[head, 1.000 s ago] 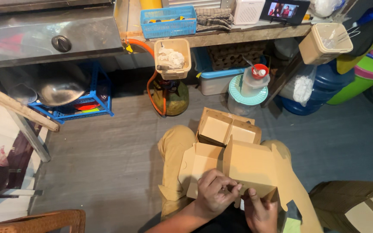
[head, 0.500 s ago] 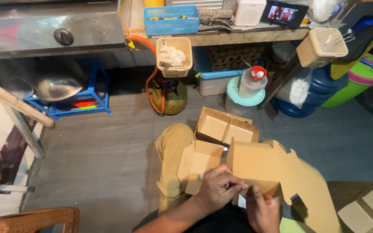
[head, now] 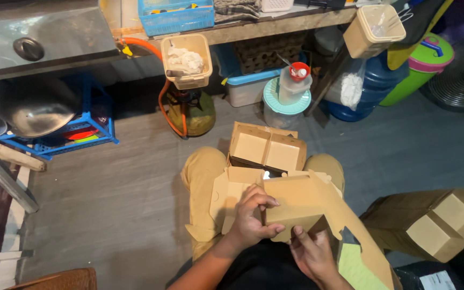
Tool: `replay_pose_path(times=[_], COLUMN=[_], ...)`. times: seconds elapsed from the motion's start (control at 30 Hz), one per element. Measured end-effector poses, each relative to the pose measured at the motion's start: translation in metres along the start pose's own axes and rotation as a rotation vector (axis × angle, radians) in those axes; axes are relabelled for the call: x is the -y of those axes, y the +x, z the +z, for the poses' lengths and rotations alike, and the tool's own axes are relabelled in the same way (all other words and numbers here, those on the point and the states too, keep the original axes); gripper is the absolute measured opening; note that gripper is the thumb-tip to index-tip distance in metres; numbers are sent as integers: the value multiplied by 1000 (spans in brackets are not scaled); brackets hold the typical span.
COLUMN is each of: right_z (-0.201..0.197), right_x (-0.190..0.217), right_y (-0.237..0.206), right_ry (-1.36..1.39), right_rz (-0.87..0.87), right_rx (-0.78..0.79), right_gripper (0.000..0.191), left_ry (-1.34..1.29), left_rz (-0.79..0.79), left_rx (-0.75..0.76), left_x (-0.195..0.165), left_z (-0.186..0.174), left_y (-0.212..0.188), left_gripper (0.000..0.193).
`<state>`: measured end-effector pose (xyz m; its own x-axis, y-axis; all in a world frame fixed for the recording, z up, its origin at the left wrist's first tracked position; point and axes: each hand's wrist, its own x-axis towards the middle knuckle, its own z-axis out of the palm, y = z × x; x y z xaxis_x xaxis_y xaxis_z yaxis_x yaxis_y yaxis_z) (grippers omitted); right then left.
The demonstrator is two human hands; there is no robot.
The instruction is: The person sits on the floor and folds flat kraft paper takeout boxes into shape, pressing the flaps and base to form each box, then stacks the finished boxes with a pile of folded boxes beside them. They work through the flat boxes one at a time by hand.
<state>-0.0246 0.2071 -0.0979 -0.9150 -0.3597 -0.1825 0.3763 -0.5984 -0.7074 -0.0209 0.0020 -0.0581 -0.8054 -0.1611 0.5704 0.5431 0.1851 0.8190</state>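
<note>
A flat brown cardboard box blank [head: 302,201], matte with cut tabs, lies over the person's lap. The left hand [head: 253,217] pinches its near edge with curled fingers; the right hand [head: 312,252] grips beneath it. Just beyond the blank sits a folded two-compartment cardboard box [head: 267,147].

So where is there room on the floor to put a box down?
The bare grey floor is free between the blue rack and the seated person's knee. Another patch lies right of the knee, before the finished boxes. The lap, with the cardboard box, and the shelf side are crowded.
</note>
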Motion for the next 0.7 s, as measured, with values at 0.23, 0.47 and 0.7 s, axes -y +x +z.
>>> replay_pose_path(times=[0.23, 0.47, 0.7], right_z=[-3, -6, 2], right_x=[-1, -8, 6], right_y=[-2, -3, -3], right_ry=[48, -29, -521], right_rz=[44, 137, -94], right_rx=[-7, 44, 73], right_gripper=[39, 38, 56], left_ry=[60, 197, 67], left_rz=[49, 271, 178], left_rx=[37, 97, 204], left_x=[-19, -32, -22], left_z=[2, 10, 11], left_y=[7, 6, -11], left_gripper=[41, 44, 54])
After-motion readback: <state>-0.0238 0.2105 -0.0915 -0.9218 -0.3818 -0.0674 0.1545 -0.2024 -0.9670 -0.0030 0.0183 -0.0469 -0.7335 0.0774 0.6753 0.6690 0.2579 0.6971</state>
